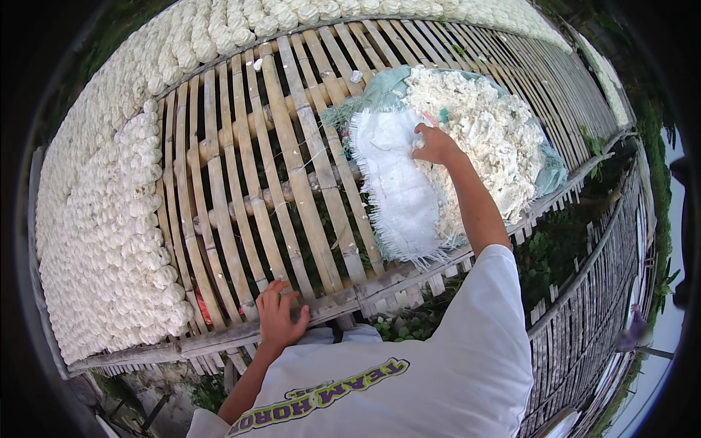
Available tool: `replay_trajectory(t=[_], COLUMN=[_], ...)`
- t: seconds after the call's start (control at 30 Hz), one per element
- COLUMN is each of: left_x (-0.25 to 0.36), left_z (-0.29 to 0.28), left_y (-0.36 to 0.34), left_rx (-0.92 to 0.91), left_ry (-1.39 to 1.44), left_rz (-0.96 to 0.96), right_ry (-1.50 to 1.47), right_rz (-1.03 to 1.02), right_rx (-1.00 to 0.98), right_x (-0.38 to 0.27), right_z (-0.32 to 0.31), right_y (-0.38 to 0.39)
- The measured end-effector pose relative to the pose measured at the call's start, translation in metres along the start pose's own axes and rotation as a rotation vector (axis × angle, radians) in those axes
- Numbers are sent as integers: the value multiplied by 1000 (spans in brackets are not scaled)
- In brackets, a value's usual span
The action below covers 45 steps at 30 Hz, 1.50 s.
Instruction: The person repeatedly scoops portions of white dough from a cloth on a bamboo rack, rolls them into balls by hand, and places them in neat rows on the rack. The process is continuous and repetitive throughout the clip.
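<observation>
My right hand point(431, 146) reaches over a white woven sack point(391, 190) with frayed edges, beside a heap of crumbly off-white material point(485, 153) on pale green plastic sheeting point(549, 169). Its fingers are curled at the border between sack and heap; what they hold is too small to make out. My left hand point(281, 317) rests at the near bamboo rail of the slatted platform point(296, 182), fingers bent and apart, holding nothing.
Dense rows of white lumpy pieces point(109, 241) cover the platform's left and far sides. The bamboo slats have open gaps over greenery. A second slatted bamboo structure point(584, 306) runs along the right, beyond plants point(548, 255) below.
</observation>
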<state>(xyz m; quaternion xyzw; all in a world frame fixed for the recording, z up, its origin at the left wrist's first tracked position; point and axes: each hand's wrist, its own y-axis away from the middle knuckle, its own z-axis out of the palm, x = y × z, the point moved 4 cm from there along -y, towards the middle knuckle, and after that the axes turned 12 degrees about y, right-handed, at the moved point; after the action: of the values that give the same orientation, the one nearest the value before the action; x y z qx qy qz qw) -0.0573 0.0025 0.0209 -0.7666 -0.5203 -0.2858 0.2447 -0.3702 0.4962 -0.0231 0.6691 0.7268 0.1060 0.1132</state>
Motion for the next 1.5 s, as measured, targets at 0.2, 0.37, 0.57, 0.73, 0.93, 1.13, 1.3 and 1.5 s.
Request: replay_trajectory(t=[0.2, 0.37, 0.57, 0.73, 0.93, 1.13, 1.3, 1.5], left_x=[0, 0, 2, 3, 5, 3, 1, -2], left_z=[-1, -1, -2, -3, -5, -5, -5, -5], left_y=[1, 1, 2, 3, 3, 6, 9, 13], left_rx=[15, 20, 24, 31, 45, 59, 86, 109], left_ry=[5, 5, 17, 24, 39, 61, 64, 96], left_rz=[11, 8, 38, 54, 41, 47, 67, 60], right_ry=[-5, -183, -744, -1253, -1136, -154, 277, -953], right_rz=[-91, 75, 378, 544, 364, -18, -74, 396], right_rx=[170, 245, 372, 428, 325, 602, 352, 329], right_x=[-5, 6, 25, 15, -59, -124, -149, -89], right_z=[13, 11, 5, 8, 54, 69, 88, 62], right_y=[25, 50, 84, 116, 132, 149, 155, 147])
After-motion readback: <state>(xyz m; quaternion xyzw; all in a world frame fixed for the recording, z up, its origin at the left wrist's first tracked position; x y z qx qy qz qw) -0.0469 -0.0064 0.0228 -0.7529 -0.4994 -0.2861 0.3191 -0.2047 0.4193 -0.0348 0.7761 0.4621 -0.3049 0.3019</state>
